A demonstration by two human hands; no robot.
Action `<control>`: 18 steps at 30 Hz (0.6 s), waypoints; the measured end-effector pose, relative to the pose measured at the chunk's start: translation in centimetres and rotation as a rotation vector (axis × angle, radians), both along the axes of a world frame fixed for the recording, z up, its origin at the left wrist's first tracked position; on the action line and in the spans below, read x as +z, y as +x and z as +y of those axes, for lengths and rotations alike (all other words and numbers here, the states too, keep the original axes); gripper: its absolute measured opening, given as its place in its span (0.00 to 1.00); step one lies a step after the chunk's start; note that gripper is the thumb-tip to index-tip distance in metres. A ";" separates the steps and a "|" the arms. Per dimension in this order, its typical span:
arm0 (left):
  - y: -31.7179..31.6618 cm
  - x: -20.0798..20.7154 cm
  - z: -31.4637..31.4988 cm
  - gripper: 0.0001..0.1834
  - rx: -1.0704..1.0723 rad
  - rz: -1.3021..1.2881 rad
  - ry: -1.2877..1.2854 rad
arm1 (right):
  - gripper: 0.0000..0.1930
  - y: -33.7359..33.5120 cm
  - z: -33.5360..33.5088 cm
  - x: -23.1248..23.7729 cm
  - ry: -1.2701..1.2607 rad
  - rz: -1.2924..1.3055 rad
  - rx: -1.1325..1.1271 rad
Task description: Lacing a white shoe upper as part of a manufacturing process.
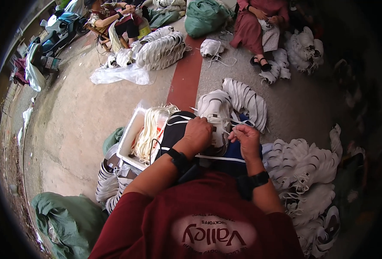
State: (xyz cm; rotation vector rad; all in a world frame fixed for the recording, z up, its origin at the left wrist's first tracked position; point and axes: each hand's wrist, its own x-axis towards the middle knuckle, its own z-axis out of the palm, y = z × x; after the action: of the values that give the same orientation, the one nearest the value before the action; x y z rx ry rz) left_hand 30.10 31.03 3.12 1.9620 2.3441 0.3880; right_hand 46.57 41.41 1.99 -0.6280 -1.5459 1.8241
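Note:
A white shoe upper [215, 105] lies in front of me over my lap, its toe pointing away. My left hand [199, 132] is closed at the left side of its eyelet area, knuckles up; the fingertips are hidden, so what they hold cannot be made out. At the right side my right hand [246, 137] pinches a white shoelace [238, 121] between thumb and fingers. More lace trails over the dark cloth on my lap. Just beyond the upper on the right stands a curved row of nested white shoe uppers [248, 103].
A white foam box [124, 147] of cream laces [150, 131] sits at my left. Piles of white uppers [301, 166] lie at my right. Green sacks [66, 220] stand near left and far ahead. Two people sit beyond, near more uppers [161, 49]; scooters [61, 28] are parked far left.

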 end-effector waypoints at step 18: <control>-1.5 -3.5 0.6 0.02 -0.179 -0.327 0.331 | 0.05 1.5 0.0 -3.2 -0.203 0.080 -0.049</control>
State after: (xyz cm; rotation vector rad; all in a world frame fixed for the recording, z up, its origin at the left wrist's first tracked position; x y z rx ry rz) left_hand 28.59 31.63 -0.37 2.0256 1.9834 1.0503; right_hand 48.06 41.41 -1.22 -0.6716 -1.2922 1.9598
